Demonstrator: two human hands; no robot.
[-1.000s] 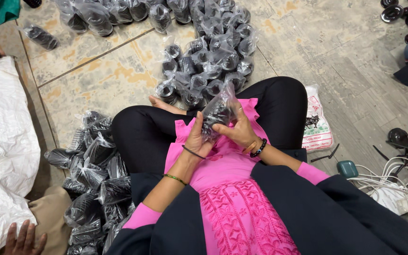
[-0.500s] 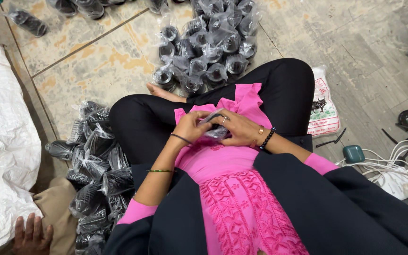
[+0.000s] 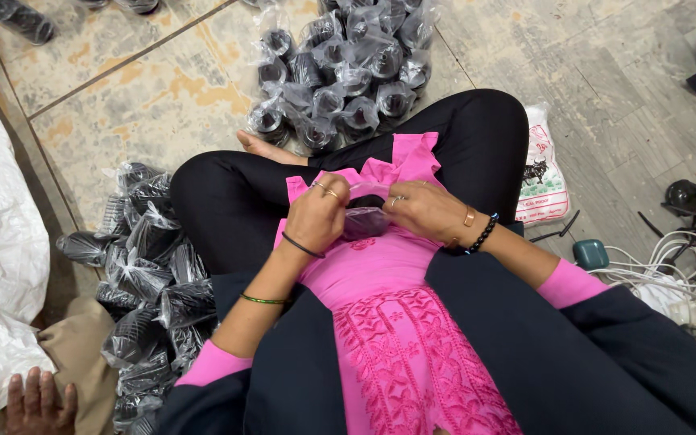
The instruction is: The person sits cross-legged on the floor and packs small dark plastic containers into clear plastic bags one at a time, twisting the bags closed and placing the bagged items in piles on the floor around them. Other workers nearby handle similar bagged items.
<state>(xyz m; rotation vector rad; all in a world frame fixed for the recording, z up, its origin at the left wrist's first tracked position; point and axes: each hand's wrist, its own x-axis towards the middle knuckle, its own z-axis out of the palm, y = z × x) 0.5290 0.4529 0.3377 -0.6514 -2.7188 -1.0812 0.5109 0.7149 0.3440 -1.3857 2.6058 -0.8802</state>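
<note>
White-pink printed packet on floor beside right knee.

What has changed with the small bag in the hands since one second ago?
Both hands, left hand and right hand, brought the clear bag down from chest height onto the lap and kept holding it. The bagged piles on the floor stayed put.
</note>
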